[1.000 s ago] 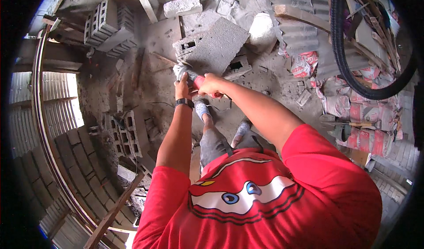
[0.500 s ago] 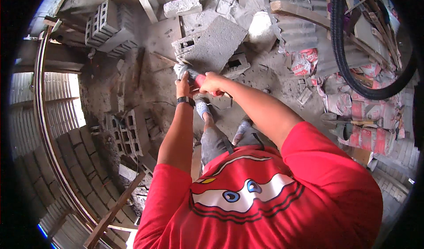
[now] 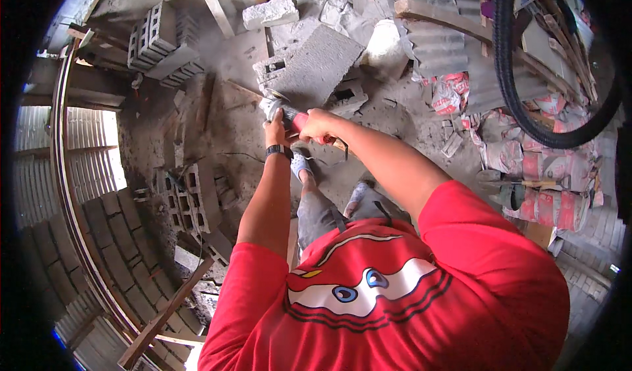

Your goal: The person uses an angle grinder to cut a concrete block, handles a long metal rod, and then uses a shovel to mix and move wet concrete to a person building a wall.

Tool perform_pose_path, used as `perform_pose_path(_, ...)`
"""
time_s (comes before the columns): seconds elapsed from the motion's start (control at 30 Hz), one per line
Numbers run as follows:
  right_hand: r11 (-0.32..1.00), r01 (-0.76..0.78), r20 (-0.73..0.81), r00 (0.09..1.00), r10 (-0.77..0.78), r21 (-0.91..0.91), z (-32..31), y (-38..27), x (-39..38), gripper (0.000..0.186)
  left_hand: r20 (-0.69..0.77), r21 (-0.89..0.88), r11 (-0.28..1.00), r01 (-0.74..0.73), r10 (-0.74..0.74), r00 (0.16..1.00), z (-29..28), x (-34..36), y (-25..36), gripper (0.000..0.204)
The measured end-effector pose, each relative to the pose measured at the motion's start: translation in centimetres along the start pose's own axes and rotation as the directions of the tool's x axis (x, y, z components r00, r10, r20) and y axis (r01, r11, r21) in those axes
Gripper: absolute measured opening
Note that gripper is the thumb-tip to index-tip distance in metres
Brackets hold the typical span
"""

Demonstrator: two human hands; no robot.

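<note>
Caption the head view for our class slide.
Left hand and right hand hold a red-and-grey power tool near a concrete block.

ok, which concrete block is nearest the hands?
The broad grey block just beyond the power tool, its wide face up. The hollow blocks at middle left and the block stack at upper left are clearly farther off.

Looked like a dusty building site, judging by stacked hollow blocks (image 3: 157,36), a bare block wall (image 3: 122,239), corrugated sheeting (image 3: 431,52), timber (image 3: 442,21) and red-and-white sacks (image 3: 548,208).
</note>
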State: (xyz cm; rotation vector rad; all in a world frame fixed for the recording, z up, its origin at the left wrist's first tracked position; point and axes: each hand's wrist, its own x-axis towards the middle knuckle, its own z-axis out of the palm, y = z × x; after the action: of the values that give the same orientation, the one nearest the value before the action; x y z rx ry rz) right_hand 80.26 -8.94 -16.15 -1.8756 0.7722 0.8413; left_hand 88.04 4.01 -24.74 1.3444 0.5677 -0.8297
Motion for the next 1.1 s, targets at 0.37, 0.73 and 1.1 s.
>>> perform_pose_path(0.37,0.999,0.044,0.016,0.999,-0.044,0.028,-0.3,0.4,0.2,0.031,0.09,0.0,1.0,0.006,-0.006,0.996,-0.9,1.9,-0.8,0.074)
perform_pose_path(0.73,0.998,0.068,-0.028,0.997,-0.068,0.011,-0.6,2.0,-0.3,0.028,0.073,0.013,1.0,0.021,-0.022,0.997,0.3,0.2,-1.6,0.065)
perform_pose_path(1.1,0.984,0.092,-0.062,0.993,-0.103,-0.153,-0.7,3.7,0.5,0.031,0.126,-0.034,0.996,0.088,-0.083,0.989,1.1,0.2,-2.6,0.063)
